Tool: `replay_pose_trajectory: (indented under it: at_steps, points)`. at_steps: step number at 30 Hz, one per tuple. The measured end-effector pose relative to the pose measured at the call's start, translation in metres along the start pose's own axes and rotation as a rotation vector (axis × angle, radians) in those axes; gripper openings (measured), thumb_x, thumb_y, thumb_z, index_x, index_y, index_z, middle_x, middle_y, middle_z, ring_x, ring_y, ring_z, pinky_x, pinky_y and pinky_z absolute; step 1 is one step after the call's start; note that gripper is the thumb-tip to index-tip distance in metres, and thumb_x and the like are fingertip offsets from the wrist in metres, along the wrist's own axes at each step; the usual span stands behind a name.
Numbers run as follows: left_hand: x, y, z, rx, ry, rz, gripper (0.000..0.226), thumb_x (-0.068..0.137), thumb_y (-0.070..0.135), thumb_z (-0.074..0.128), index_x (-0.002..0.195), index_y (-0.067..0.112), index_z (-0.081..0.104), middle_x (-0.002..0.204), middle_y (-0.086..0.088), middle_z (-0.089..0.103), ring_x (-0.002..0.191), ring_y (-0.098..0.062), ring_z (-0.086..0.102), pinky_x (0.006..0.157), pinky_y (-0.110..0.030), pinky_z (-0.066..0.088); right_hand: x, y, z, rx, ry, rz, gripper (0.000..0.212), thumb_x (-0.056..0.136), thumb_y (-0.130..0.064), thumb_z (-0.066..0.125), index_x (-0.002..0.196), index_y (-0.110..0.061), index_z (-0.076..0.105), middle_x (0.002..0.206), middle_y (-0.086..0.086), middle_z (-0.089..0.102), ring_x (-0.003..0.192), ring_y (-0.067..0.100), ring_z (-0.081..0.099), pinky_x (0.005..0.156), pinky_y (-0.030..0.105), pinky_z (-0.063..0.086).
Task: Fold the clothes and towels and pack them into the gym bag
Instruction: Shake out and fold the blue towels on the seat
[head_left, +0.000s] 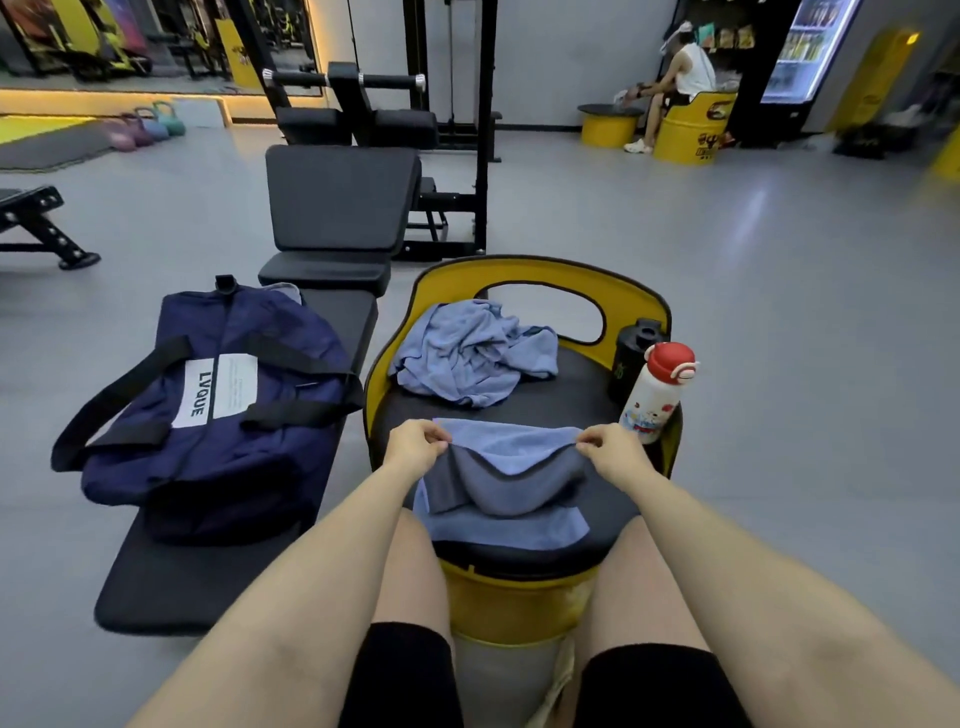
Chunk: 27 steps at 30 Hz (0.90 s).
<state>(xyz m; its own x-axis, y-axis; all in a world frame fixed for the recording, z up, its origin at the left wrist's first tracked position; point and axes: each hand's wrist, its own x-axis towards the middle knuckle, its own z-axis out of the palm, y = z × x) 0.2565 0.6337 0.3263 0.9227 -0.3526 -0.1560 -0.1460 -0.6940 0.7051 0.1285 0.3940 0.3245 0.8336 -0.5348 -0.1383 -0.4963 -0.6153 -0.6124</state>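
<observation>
Both hands pinching towel edge (far corners), seat ahead

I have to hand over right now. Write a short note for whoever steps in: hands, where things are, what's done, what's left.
Left hand and right hand each pinch a corner of the blue towel, mid-fold on the yellow stool.
A second, crumpled blue cloth lies at the stool's back.
The navy gym bag sits on the bench to the left; it looks shut.
Nothing packed yet. Left: finish this fold, fold the other, pack both.
</observation>
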Motion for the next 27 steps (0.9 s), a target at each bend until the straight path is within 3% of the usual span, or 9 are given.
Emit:
replay_pose_trajectory:
  at_steps: [9, 17, 21, 27]
  points:
    - [-0.013, -0.003, -0.002, -0.02, -0.001, 0.004, 0.014, 0.09, 0.01, 0.061, 0.101, 0.007, 0.07, 0.102, -0.009, 0.069, 0.085, -0.012, 0.056, 0.074, -0.02, 0.04, -0.018, -0.001, 0.002, 0.003, -0.02, -0.016, 0.017, 0.092, -0.011, 0.056, 0.099, -0.008, 0.071, 0.099, 0.009, 0.069, 0.088, 0.024, 0.063, 0.077, 0.034, 0.05]
    - [-0.016, -0.008, -0.001, 0.009, 0.005, 0.038, 0.016, 0.09, 0.013, 0.063, 0.102, 0.006, 0.069, 0.103, -0.011, 0.069, 0.084, -0.013, 0.055, 0.074, -0.022, 0.04, -0.024, 0.008, 0.003, 0.012, -0.042, -0.003, 0.015, 0.092, -0.013, 0.057, 0.098, -0.011, 0.07, 0.098, 0.007, 0.068, 0.082, 0.019, 0.06, 0.068, 0.026, 0.046]
    - [-0.01, -0.013, 0.002, -0.001, 0.008, 0.033, 0.015, 0.089, 0.014, 0.063, 0.1, 0.007, 0.07, 0.102, -0.011, 0.069, 0.085, -0.014, 0.056, 0.073, -0.023, 0.041, -0.017, 0.017, 0.007, 0.008, -0.042, 0.018, 0.017, 0.093, -0.014, 0.057, 0.104, -0.01, 0.07, 0.102, 0.007, 0.068, 0.089, 0.019, 0.061, 0.073, 0.028, 0.047]
    - [0.002, -0.021, 0.01, -0.01, 0.028, 0.006, 0.016, 0.09, 0.016, 0.062, 0.102, 0.009, 0.069, 0.101, -0.01, 0.068, 0.084, -0.014, 0.056, 0.067, -0.022, 0.04, 0.001, 0.021, 0.02, 0.011, -0.005, 0.072, 0.017, 0.091, -0.01, 0.053, 0.097, -0.007, 0.069, 0.1, 0.012, 0.069, 0.093, 0.028, 0.062, 0.082, 0.039, 0.052]
